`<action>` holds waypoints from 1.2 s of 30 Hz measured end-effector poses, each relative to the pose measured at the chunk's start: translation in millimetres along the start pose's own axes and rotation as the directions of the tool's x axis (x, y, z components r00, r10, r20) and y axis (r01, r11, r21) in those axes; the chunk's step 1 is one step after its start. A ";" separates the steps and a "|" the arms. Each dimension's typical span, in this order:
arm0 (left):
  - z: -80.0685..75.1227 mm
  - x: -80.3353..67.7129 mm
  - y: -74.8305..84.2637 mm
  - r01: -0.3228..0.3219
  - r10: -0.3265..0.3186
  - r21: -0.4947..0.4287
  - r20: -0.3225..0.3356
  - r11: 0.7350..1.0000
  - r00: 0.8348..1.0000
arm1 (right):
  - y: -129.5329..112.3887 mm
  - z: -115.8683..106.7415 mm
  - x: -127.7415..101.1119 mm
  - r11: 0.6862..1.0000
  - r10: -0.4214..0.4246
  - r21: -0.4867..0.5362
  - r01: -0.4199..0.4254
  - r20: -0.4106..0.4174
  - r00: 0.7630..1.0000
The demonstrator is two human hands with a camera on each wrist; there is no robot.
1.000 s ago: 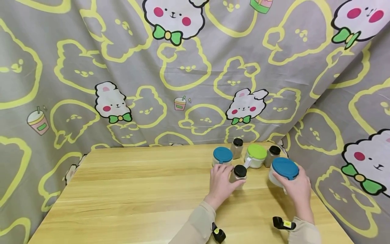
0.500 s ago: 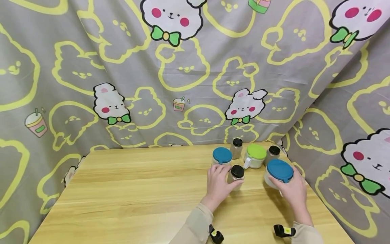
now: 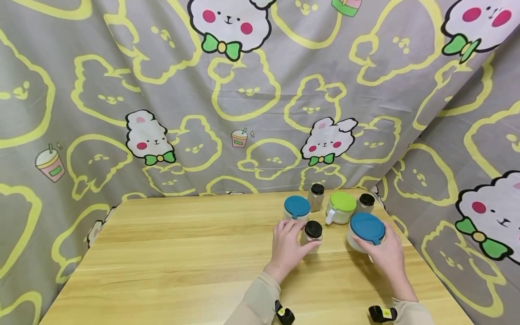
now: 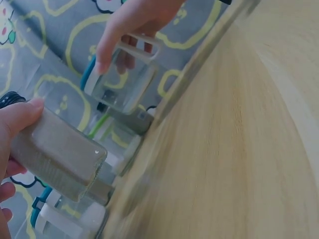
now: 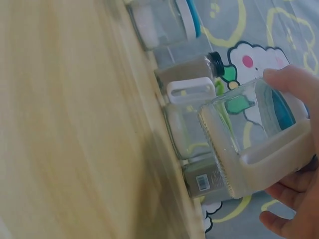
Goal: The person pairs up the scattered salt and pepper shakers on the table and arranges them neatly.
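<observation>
My left hand (image 3: 286,246) grips a black-capped glass jar (image 3: 313,230) of grey-brown powder between thumb and fingers. In the left wrist view this powder jar (image 4: 62,149) is tilted and raised off the wood. My right hand (image 3: 389,253) holds a clear jar with a blue lid (image 3: 367,227) and white handle, thumb on one side and fingers on the other. The right wrist view shows the blue-lidded jar (image 5: 239,142) clear of the table, with pale contents in its bottom. The two held jars are apart, the powder jar to the left.
Behind the hands stand another blue-lidded jar (image 3: 297,206), a black-capped jar (image 3: 316,197), a green-lidded handled jar (image 3: 341,203) and a second black-capped jar (image 3: 366,203) at the right. The wooden table (image 3: 170,253) meets a patterned curtain (image 3: 243,99) at back and right.
My right hand has carried the blue-lidded jar a little to the left. My left hand, with the powder jar, has also shifted slightly left. Both grips stay the same.
</observation>
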State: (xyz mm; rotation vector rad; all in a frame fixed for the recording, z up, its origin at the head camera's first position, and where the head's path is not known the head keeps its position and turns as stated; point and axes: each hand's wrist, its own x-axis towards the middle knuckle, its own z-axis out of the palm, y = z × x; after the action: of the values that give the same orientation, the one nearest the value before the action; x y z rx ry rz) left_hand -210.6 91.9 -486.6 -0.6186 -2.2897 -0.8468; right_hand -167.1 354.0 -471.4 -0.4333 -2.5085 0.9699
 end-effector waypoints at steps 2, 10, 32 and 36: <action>-1.0 -0.4 -1.6 -0.002 0.002 0.004 -0.001 1.000 1.000 | -0.6 0.2 -0.7 1.000 -0.002 0.008 0.002 0.012 1.000; -3.7 -3.8 -8.4 -0.009 0.009 0.008 -0.015 1.000 1.000 | -1.3 0.3 -5.1 1.000 -0.005 0.014 0.004 0.063 0.998; -13.7 -9.5 -31.4 -0.044 0.044 0.009 -0.040 0.999 0.998 | -14.0 12.9 -15.6 0.996 -0.080 0.051 0.076 0.096 0.992; -15.4 -11.0 -35.2 -0.042 0.043 0.013 -0.040 0.999 0.998 | -14.7 15.8 -18.7 0.995 -0.084 0.053 0.079 0.101 0.991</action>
State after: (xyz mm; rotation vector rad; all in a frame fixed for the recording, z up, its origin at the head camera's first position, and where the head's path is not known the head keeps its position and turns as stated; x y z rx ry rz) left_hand -218.2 54.7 -499.2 -0.6368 -2.2359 -0.8170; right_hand -160.5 326.7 -476.8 -0.2700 -2.5662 1.0442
